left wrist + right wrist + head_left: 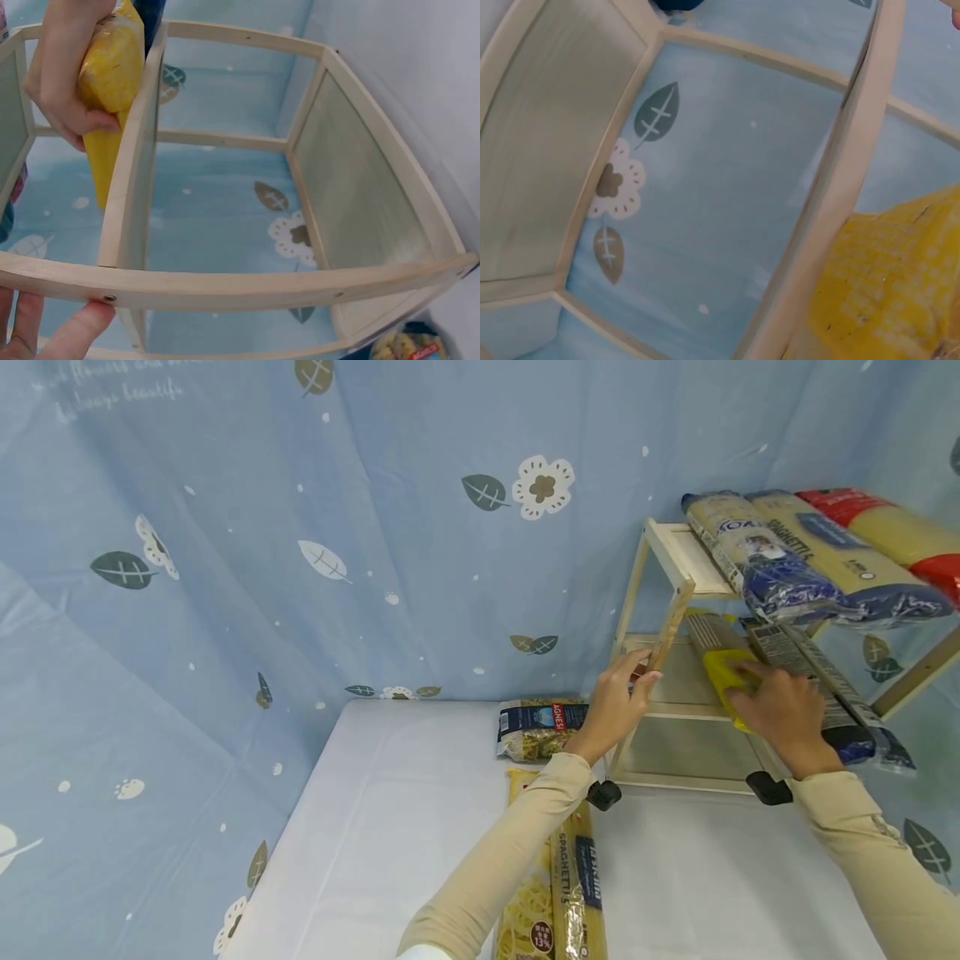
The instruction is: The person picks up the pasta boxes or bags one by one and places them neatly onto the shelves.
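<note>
A light wooden rack (671,710) with three levels stands on the white table. My left hand (622,697) holds its front left post, with thumb and fingers on either side; the fingers (26,319) show at the post in the left wrist view. My right hand (783,710) grips the near end of a yellow pasta packet (723,672) lying on the middle level. In the left wrist view, the right hand (64,82) curls round this yellow packet (112,75). Beside it on the same level lie dark, printed packets (806,664) that jut out over the front edge.
Three pasta bags, including a blue-ended bag (765,552) and a red-ended bag (892,527), lie on the top level. On the table are an Agnesi pasta bag (540,731), a yellow noodle packet (528,910) and a spaghetti packet (577,885). A blue patterned curtain (420,568) hangs behind.
</note>
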`<state>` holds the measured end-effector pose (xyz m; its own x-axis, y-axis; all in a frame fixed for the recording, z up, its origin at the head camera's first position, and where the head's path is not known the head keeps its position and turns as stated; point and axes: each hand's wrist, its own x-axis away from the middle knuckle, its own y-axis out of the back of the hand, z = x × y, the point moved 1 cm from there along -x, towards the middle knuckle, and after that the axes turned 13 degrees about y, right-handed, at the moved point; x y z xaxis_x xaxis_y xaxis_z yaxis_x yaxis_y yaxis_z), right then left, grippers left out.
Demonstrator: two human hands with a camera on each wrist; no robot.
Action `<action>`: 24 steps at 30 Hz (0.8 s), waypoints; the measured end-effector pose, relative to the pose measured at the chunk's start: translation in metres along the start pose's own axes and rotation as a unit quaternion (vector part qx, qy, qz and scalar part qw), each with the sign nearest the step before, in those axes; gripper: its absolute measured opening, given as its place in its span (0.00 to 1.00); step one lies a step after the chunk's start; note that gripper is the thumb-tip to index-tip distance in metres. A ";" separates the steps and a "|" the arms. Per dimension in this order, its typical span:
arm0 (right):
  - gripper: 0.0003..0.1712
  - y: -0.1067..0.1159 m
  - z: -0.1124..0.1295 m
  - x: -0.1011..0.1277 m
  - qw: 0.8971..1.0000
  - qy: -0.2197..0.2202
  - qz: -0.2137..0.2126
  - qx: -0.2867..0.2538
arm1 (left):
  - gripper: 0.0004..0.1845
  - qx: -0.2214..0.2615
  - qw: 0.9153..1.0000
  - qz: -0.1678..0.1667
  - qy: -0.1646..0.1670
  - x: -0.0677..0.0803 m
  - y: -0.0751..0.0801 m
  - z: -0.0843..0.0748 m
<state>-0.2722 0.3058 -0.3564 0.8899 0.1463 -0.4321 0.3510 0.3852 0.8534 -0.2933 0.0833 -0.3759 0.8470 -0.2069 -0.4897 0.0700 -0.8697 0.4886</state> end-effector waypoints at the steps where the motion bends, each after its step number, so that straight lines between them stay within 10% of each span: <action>1: 0.27 0.000 0.000 0.001 1.000 -0.001 0.011 0.001 | 0.20 0.001 1.000 0.001 0.001 0.000 0.000 0.000; 8: 0.34 0.001 0.005 0.009 0.996 0.011 0.091 -0.003 | 0.20 0.001 1.000 0.002 0.005 0.000 0.001 0.000; 24: 0.30 0.026 0.036 0.054 0.996 0.073 0.054 0.003 | 0.20 0.007 1.000 0.008 0.011 -0.001 0.000 0.001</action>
<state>-0.2043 0.2909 -0.3477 0.8709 0.3177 -0.3750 0.2575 0.3548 0.8988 -0.2945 0.0829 -0.3758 0.8591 -0.2104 -0.4666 0.0495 -0.8731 0.4850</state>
